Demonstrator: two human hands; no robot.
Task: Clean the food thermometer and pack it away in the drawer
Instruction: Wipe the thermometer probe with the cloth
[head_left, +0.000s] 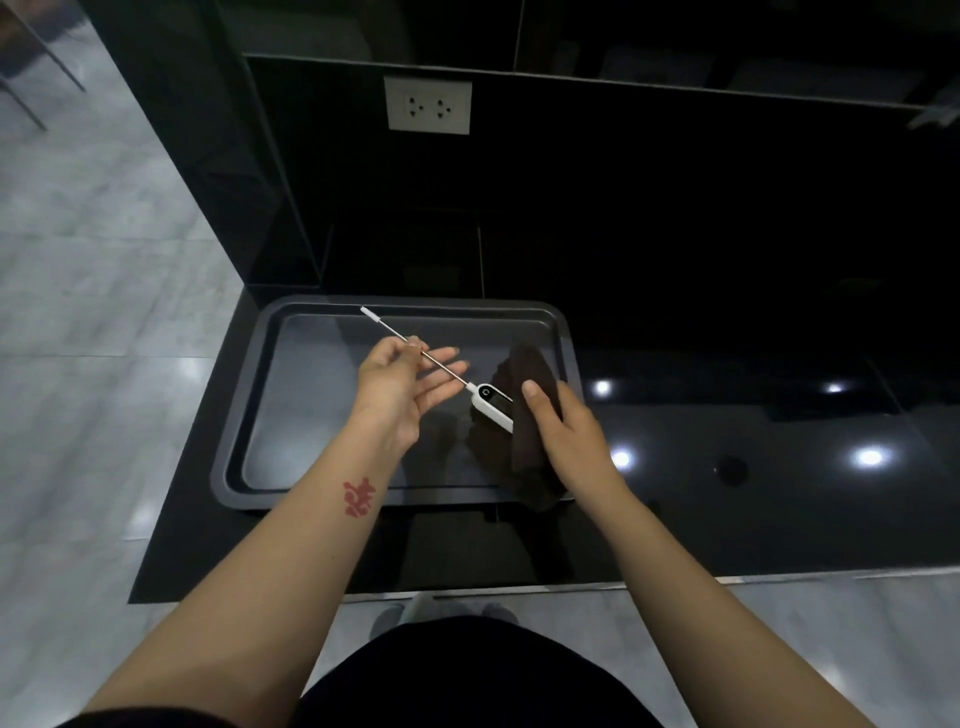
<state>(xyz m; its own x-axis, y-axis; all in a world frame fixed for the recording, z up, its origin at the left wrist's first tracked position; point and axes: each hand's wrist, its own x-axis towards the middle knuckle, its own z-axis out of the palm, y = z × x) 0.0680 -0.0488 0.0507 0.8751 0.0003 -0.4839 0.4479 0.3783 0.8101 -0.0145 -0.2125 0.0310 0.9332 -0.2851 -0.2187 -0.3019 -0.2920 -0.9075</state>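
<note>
1. We see a glossy black worktop (727, 493) with a dark grey tray (249, 415) lying near its left end, long side toward us.
2. The food thermometer (491, 402) is held above the tray, its white body low and to the right, its thin metal probe (441, 366) slanting up and to the left.
3. The probe ends in a small white cap (368, 313), which reaches over the far rim of the tray.
4. The left hand (400, 379) is palm-up under the probe; we see the thumb and forefinger pinching the shaft near its middle, while the other fingers are spread loose beneath it.
5. A red mark (359, 497) shows on the left forearm.
6. The right hand (563, 431) is closed around a dark brown cloth (524, 431), thumb on top, and the cloth is wrapped over the rear end of the thermometer's body, so that hand grips both together.
7. The lower folds of the cloth hang down onto the right part of the tray and over its near rim.
8. On the black wall behind the worktop we see a white double socket (429, 105).
9. Pale marbled floor (78, 312) lies to the left, and ceiling lights reflect as bright spots on the worktop to the right of the tray.
</note>
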